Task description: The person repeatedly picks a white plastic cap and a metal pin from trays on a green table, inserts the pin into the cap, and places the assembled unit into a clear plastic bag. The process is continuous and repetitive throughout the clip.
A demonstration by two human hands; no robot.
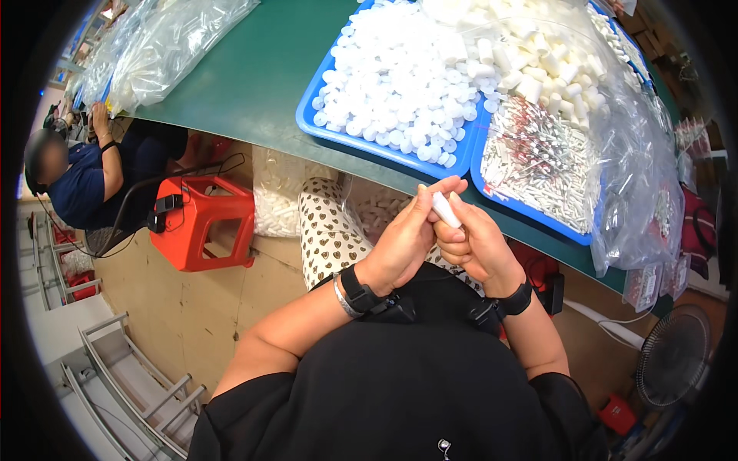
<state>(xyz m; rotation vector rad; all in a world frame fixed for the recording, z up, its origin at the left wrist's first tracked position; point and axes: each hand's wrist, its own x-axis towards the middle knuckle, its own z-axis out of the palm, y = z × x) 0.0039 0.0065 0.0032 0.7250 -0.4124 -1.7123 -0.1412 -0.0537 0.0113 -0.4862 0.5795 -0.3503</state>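
Note:
In front of my lap, near the table edge, both hands meet around a small white cylindrical piece. My left hand is closed, its thumb and fingers pressed to one side of the piece. From the other side my right hand grips it, with the thumb on top and the fingers curled beneath. The fingers partly cover the piece. Just beyond stand a blue tray heaped with round white plastic caps and a second blue tray full of thin white pieces with reddish and metallic bits.
Cream foam-like cylinders lie heaped behind the trays, beside clear plastic bags. The green table spans the far side. A red stool stands at left, near a seated person. A fan is at lower right.

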